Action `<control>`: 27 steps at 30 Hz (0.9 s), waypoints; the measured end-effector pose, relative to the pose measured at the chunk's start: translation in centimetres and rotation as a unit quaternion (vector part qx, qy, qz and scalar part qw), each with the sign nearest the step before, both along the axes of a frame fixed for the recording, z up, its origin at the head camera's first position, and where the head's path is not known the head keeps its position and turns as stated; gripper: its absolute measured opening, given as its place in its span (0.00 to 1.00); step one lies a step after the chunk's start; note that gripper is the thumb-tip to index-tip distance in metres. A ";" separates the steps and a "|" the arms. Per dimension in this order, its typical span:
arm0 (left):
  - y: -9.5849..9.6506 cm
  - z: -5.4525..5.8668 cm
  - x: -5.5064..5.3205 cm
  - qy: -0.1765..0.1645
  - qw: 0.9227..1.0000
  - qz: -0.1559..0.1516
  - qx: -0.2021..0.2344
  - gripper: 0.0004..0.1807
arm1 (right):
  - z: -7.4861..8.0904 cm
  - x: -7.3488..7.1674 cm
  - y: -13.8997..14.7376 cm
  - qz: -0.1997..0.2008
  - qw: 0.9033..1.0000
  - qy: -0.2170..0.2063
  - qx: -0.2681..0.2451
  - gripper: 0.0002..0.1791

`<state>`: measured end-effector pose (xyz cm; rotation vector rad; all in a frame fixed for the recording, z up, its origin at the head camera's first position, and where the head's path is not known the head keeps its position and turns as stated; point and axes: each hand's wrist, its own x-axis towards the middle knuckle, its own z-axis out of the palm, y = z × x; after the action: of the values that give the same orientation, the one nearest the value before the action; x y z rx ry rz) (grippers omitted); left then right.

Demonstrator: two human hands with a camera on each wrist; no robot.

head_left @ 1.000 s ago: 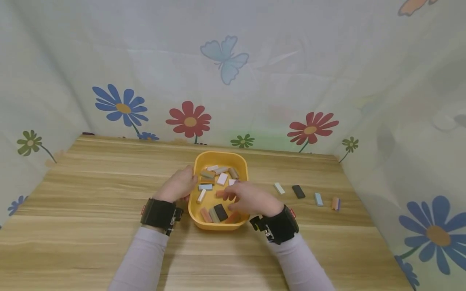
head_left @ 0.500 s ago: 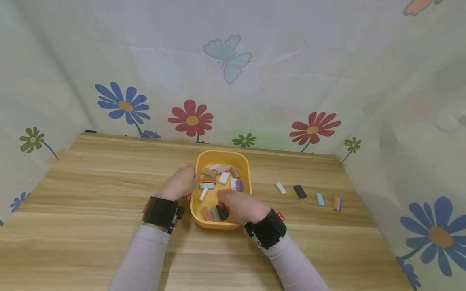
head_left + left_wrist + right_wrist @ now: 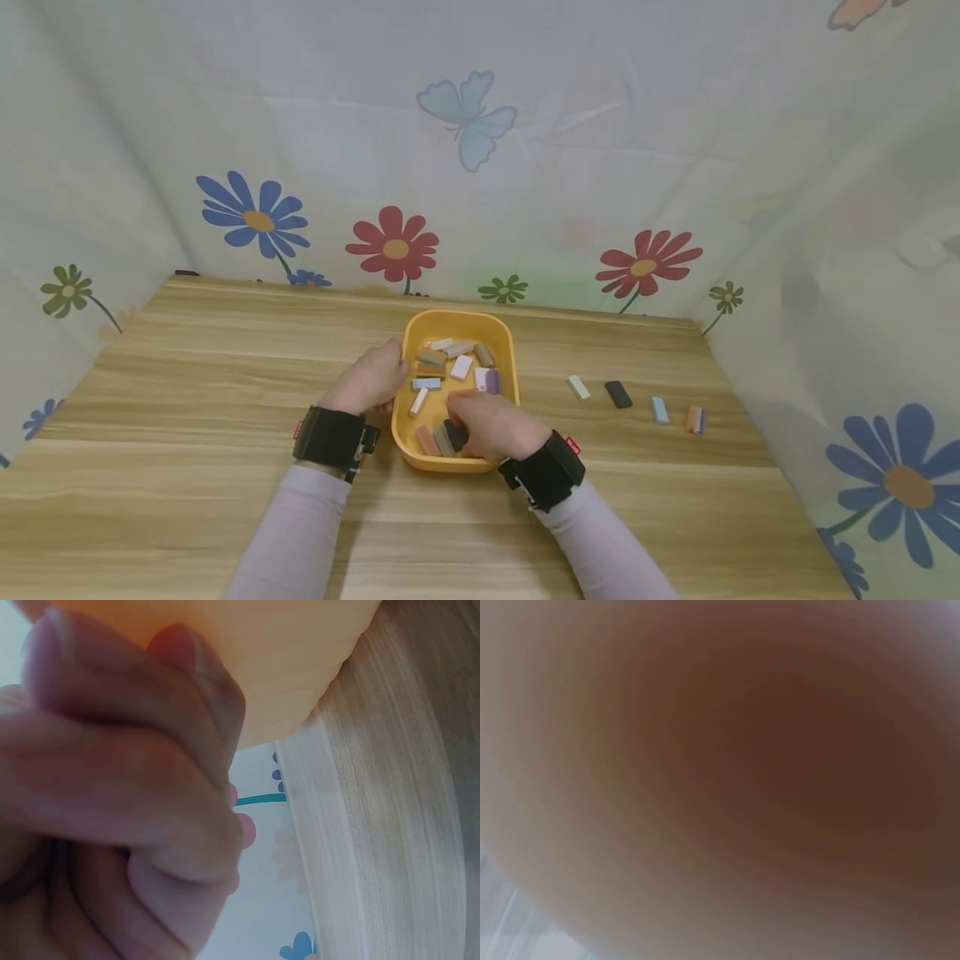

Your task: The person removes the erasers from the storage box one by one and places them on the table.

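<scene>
A yellow plastic bin stands on the table and holds several small rectangular blocks that look like erasers. My left hand grips its left rim, thumb over the edge and fingers curled against the outer wall, as the left wrist view shows. My right hand reaches down inside the bin's right half. Its fingertips are by an orange block, mostly covered by the hand; I cannot tell whether they pinch it. A black block lies partly under the hand. In the right wrist view everything is a close blur.
Right of the bin, a white block, a black block, a light blue block and an orange-and-purple block lie in a loose row on the wooden table. A flowered cloth hangs behind and at both sides.
My right hand has moved left and lower into the bin, over the orange block, uncovering a purple-and-white block. Over the last half second it barely moves. My left hand stays on the rim.
</scene>
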<state>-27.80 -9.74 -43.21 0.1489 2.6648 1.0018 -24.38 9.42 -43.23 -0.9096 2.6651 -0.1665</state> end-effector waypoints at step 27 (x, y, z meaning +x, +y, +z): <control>0.3 0.3 0.3 0.015 1.000 -0.006 -0.018 0.13 | 3.0 0.2 1.5 0.003 0.996 -0.019 -0.084 0.07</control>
<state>-27.50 -9.47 -42.87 0.1746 2.7034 0.9551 -24.15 10.88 -40.23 -0.9535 2.6448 -0.4071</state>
